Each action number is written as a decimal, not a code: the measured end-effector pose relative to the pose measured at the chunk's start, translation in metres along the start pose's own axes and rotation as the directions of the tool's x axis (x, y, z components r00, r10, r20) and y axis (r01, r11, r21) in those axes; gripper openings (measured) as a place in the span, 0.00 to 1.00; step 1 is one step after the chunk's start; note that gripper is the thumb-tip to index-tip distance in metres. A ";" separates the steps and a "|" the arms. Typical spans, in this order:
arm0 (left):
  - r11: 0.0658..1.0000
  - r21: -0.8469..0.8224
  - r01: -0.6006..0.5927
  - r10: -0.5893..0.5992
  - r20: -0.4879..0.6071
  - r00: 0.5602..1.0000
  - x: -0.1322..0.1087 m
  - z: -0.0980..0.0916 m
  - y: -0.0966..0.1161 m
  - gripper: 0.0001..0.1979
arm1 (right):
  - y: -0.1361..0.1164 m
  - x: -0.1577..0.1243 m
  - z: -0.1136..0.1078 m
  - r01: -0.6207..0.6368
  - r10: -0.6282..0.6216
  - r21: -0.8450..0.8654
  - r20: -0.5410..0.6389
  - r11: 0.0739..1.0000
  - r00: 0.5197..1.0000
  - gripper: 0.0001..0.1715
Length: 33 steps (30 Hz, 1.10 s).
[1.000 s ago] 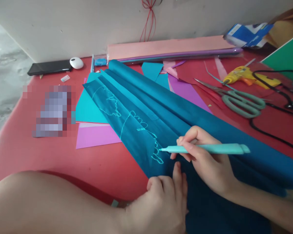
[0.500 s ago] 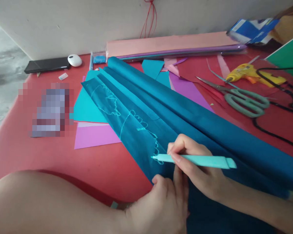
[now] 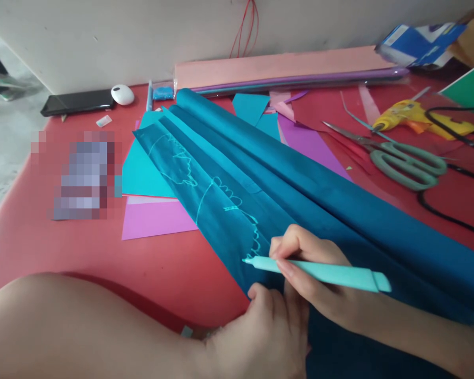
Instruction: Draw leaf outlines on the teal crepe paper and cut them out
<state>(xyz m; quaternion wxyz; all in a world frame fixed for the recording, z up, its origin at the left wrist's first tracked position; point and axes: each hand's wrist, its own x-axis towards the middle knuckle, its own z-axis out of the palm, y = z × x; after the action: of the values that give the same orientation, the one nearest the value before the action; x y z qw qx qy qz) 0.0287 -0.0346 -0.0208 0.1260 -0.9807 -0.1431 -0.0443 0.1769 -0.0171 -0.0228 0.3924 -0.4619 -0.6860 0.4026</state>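
A large sheet of blue paper (image 3: 217, 231), folded lengthwise, slants across the table. Light turquoise outlines, some scalloped and some jagged, run along its near strip. My right hand (image 3: 316, 273) is closed round a turquoise marker (image 3: 324, 275) in a writing grip, its tip on or just over the paper at the end of the scalloped line. Just below, my left hand (image 3: 266, 329) lies on the paper's near edge with fingers bent, gripping it; some fingertips are hidden. Turquoise sheets (image 3: 142, 171) and a purple sheet (image 3: 154, 221) lie beneath the far end.
Scissors (image 3: 411, 163) and a yellow glue gun (image 3: 411, 118) with a black cord lie at right. Packed paper rolls (image 3: 284, 68) line the wall. Left stand a black case (image 3: 79, 102), a white mouse-like object (image 3: 122, 95) and a pixelated item (image 3: 85, 181). A person's foot (image 3: 8, 87) shows on the floor.
The marker tip has moved slightly left and down along the drawn line, with my right hand lower. My left hand stays on the paper. A person's foot has appeared at the far left.
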 end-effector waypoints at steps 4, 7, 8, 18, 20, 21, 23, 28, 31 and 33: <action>0.999 -0.008 -0.036 0.036 -0.005 0.999 0.000 0.000 -0.001 0.18 | -0.001 0.002 0.001 0.021 -0.021 0.004 0.034 1.000 0.999 0.08; 0.999 0.015 -0.037 0.037 0.007 0.999 0.001 -0.001 -0.002 0.18 | -0.001 0.001 0.001 0.024 -0.023 -0.004 0.024 1.000 0.999 0.09; 0.999 0.025 -0.036 0.035 0.014 0.999 0.001 -0.001 -0.003 0.18 | -0.001 0.000 0.001 0.012 -0.012 -0.007 0.007 1.000 1.000 0.09; 0.991 0.105 0.085 -0.090 0.052 0.995 -0.009 -0.011 -0.003 0.21 | 0.005 -0.006 -0.002 -0.129 0.140 0.129 -0.075 0.983 0.987 0.10; 0.989 0.117 0.095 -0.105 0.076 0.992 -0.013 -0.013 -0.002 0.21 | 0.004 -0.004 -0.002 -0.140 0.145 0.121 -0.031 0.983 0.989 0.09; 0.989 0.111 0.101 -0.111 0.093 0.989 -0.014 -0.014 -0.002 0.21 | 0.003 -0.003 -0.002 -0.138 0.140 0.102 -0.008 0.985 0.990 0.09; 0.990 0.092 0.110 -0.120 0.118 0.986 -0.015 -0.014 -0.001 0.22 | 0.001 -0.001 -0.001 -0.114 0.113 0.078 0.026 0.990 0.993 0.08; 0.989 0.073 0.129 -0.136 0.092 0.987 -0.013 -0.011 -0.003 0.23 | 0.000 0.002 -0.001 -0.067 0.062 0.071 0.069 0.995 0.996 0.08; 0.991 0.069 0.113 -0.119 0.091 0.989 -0.012 -0.010 -0.004 0.23 | 0.001 0.003 0.000 -0.049 0.045 0.050 0.078 0.998 0.996 0.08; 0.993 0.059 0.106 -0.111 0.104 0.988 -0.012 -0.011 -0.004 0.23 | 0.000 0.003 -0.001 -0.041 0.036 0.051 0.088 0.998 0.995 0.08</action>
<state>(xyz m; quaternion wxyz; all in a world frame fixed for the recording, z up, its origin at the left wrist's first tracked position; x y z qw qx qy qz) 0.0156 -0.0371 -0.0106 0.1416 -0.9687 -0.2040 0.0055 0.1766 -0.0142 -0.0223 0.3664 -0.4468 -0.6825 0.4476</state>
